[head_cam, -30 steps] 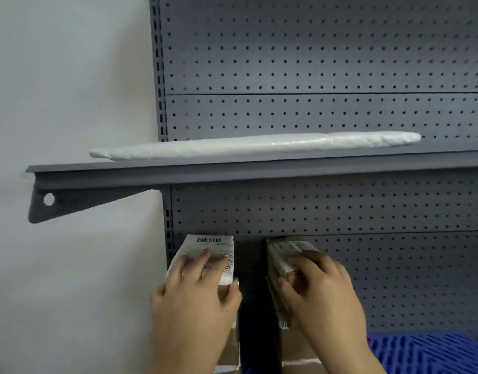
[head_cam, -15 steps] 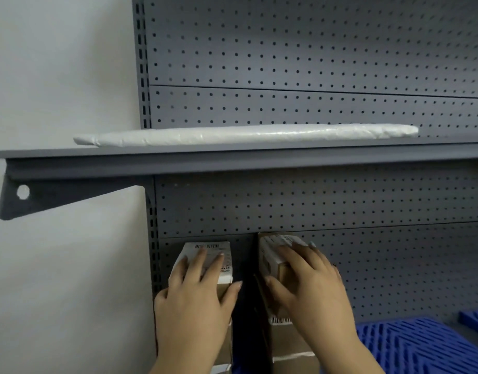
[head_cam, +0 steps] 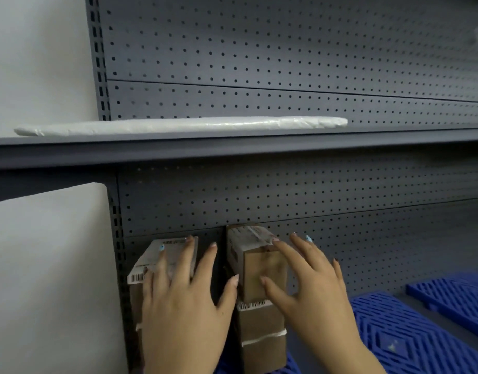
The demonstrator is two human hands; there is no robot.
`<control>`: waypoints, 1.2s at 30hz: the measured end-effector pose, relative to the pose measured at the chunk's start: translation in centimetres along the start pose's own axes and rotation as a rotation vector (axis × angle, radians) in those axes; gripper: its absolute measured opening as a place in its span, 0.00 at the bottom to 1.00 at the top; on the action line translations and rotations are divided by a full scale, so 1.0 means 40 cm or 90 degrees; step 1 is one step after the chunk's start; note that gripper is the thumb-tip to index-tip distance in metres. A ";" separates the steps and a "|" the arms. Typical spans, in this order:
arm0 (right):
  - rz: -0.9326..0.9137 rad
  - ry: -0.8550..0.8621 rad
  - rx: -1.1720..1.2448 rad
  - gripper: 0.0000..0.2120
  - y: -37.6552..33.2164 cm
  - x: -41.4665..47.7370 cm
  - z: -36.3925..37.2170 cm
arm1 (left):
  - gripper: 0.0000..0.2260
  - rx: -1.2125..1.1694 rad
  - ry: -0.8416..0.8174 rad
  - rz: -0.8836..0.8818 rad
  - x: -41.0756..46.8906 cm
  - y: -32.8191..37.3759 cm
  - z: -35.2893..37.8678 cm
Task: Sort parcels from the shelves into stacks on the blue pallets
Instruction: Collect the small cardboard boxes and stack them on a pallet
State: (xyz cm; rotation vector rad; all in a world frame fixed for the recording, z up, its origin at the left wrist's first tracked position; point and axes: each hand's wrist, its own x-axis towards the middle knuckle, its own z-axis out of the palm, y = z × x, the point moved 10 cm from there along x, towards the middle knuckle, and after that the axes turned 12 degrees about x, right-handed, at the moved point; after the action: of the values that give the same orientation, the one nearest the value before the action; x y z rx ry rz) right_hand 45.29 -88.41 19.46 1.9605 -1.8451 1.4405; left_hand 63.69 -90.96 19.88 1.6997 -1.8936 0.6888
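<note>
Two stacks of brown cardboard parcels stand on a blue pallet (head_cam: pixel 399 327) against the grey pegboard. My left hand (head_cam: pixel 183 306) rests flat, fingers straight and spread, on the labelled top parcel of the left stack (head_cam: pixel 148 261). My right hand (head_cam: pixel 313 298) is spread over the right side of the top parcel of the right stack (head_cam: pixel 259 268), thumb against its front face. A lower taped parcel (head_cam: pixel 262 344) sits under that one. A long flat white parcel (head_cam: pixel 178 125) lies on the shelf above.
The grey shelf (head_cam: pixel 232 149) juts out above both stacks at head height. A white wall (head_cam: pixel 43 265) borders the left stack. A second blue pallet (head_cam: pixel 453 295) lies further right, with a strip of grey floor between the pallets.
Both hands have loosened from gripping the top parcels to spread, straight fingers. The view has moved closer and lower, so the shelf now fills the width.
</note>
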 end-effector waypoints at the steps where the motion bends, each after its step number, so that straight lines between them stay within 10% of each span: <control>1: 0.008 0.003 -0.001 0.28 0.013 -0.012 -0.015 | 0.28 -0.026 0.002 0.006 -0.007 0.019 -0.005; 36: 0.539 0.372 -0.352 0.20 1.042 -1.062 -1.545 | 0.22 -0.518 -0.314 0.532 -0.804 1.972 -0.275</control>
State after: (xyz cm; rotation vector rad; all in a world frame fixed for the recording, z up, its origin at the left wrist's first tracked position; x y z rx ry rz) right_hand -15.44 -29.75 4.27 0.4289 -2.4580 1.2142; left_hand -11.38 -52.49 3.62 0.5514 -2.7079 -0.3008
